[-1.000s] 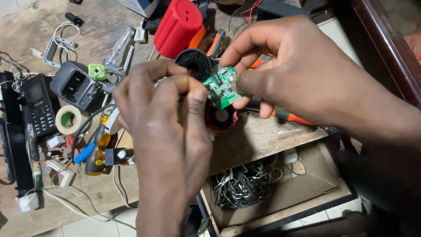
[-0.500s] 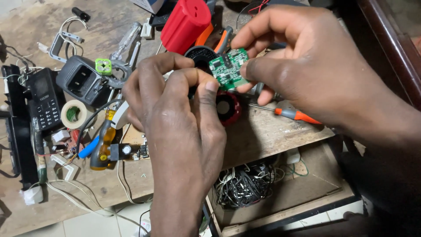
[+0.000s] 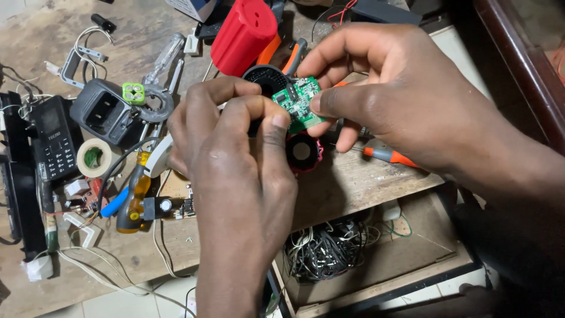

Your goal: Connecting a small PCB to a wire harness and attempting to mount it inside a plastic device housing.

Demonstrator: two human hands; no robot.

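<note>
Clearly, from largest down: I see the wooden bench (image 3: 365,182) under everything, and every place I give is relative to the red cylinder casing (image 3: 242,35) at its far side. Nearer me than the casing, my right hand (image 3: 406,100) pinches the small green circuit board (image 3: 301,103) by its edge, fingers (image 3: 329,101) narrow. My left hand (image 3: 235,153) meets the board's left side, fingers closed on something I cannot tell. I judge the board light, stiff and fragile; bare edges are the place to hold
</note>
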